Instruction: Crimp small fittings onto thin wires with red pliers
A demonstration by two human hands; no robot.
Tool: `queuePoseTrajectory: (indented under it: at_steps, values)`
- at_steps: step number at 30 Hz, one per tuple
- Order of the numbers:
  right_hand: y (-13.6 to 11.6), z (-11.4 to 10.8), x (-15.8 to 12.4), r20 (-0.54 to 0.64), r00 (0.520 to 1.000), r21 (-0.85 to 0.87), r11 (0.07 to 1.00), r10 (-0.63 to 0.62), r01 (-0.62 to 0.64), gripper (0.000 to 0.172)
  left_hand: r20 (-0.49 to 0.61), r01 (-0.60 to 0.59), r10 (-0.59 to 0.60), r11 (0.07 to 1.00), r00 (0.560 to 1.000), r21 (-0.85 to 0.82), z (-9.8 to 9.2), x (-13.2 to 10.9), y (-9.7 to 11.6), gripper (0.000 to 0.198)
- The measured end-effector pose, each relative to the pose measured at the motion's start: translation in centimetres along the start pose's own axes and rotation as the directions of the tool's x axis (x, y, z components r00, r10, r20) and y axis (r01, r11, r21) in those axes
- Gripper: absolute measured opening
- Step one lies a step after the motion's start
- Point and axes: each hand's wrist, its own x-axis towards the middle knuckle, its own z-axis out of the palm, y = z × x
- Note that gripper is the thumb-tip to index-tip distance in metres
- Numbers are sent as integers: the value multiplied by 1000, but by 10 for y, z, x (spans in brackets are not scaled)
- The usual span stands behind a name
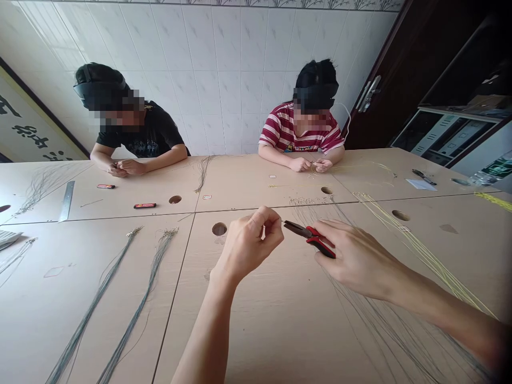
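Facing a tiled wall (224,53), the pale table (276,330) bears grey strands (83,332).

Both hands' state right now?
Left hand: closed in a pinch; anything held is too small to tell.
Right hand: closed around red-handled pliers.

The right hand (347,257) held red-handled pliers (310,236), their tips just beside the left hand (254,237), pinched closed. Grey cord bundles (96,301) lay on the table (276,325) leftward, yellow cords (440,265) rightward; across sat a person in black (152,133) and another in stripes (304,133).
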Motion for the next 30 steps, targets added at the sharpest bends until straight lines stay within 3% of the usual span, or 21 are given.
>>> queuePoseTrajectory:
  at_steps: [30]
  values:
    - [3,7,2,-47,999,-48,998,28,-31,16,35,74,-70,992,997,-100,5,-2,-2,12]
